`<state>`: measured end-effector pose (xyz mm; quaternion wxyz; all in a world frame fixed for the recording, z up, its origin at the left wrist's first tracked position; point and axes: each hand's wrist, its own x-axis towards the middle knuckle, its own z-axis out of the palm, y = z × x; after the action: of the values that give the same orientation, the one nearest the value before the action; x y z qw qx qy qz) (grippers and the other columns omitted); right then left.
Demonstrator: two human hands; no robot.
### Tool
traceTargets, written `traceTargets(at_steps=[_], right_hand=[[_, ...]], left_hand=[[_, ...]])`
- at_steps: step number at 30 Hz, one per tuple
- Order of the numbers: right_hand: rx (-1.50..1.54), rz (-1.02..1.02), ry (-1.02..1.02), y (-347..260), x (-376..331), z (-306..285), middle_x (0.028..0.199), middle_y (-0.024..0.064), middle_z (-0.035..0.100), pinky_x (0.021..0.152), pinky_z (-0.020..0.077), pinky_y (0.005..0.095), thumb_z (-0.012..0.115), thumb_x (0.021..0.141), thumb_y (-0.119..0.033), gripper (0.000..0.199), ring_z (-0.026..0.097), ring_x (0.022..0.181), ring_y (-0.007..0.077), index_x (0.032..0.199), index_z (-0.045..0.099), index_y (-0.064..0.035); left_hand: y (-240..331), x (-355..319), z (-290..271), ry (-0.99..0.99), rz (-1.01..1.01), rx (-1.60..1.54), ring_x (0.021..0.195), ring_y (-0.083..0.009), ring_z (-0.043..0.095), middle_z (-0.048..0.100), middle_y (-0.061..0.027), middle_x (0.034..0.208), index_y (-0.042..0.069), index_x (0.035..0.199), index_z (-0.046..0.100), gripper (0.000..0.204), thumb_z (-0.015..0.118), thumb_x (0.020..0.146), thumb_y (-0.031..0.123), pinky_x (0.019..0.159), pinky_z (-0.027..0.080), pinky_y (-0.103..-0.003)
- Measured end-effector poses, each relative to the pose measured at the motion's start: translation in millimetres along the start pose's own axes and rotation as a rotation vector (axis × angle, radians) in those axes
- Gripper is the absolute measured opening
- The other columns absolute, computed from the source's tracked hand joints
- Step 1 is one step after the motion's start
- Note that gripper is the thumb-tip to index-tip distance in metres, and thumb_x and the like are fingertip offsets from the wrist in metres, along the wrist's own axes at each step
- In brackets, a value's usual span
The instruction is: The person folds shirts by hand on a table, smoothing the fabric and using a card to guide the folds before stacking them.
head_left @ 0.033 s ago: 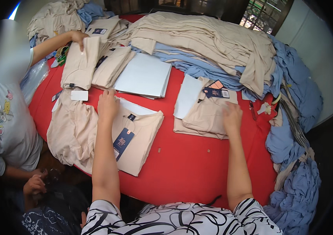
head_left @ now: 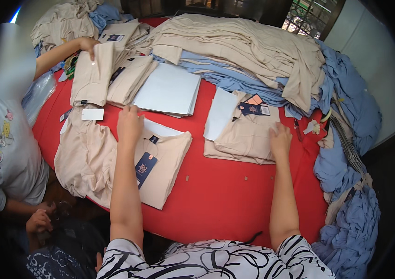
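My left hand [head_left: 130, 124] is at the upper left corner of a beige shirt [head_left: 165, 165], its fingers bent together over the fabric. That shirt lies partly folded with a white card sheet [head_left: 160, 128] at its top and a dark blue hang tag [head_left: 146, 168] on its front. Loose beige fabric [head_left: 83, 158] spreads to its left. My right hand [head_left: 281, 141], fingers apart and curved, touches the right edge of a folded beige shirt [head_left: 244, 137]. A dark blue tag [head_left: 253, 109] and an orange-pink one lie at its top, with a white sheet [head_left: 220, 111] beside it.
White card sheets [head_left: 167, 88] are stacked behind my left hand. Farther back lies a long pile of beige shirts [head_left: 239, 44] over blue ones. Blue fabric [head_left: 348, 232] hangs down at right. At left, a co-worker's hand [head_left: 88, 45] holds a folded shirt [head_left: 93, 76].
My right hand has shifted slightly right, to the folded shirt's edge, with its fingers more spread. My left hand stays at the other shirt's corner.
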<state>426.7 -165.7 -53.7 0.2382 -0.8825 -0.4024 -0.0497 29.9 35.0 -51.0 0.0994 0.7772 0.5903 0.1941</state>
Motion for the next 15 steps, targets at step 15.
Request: traceTargets(at_steps=[15], right_hand=[[0.799,0.394,-0.392,124,-102,-51,0.113,0.0170,0.062,0.080,0.0526,0.0328,0.074,0.082,-0.011,0.051,0.064,0.095,0.0221,0.123,0.049,0.0038]], left_hand=[[185,-112,119,-0.242,0.353,-0.452,0.100,-0.0455,0.062,0.058,-0.0266,0.119,0.004,0.141,0.037,0.064,0.067,0.089,0.026,0.084,0.051,-0.051]])
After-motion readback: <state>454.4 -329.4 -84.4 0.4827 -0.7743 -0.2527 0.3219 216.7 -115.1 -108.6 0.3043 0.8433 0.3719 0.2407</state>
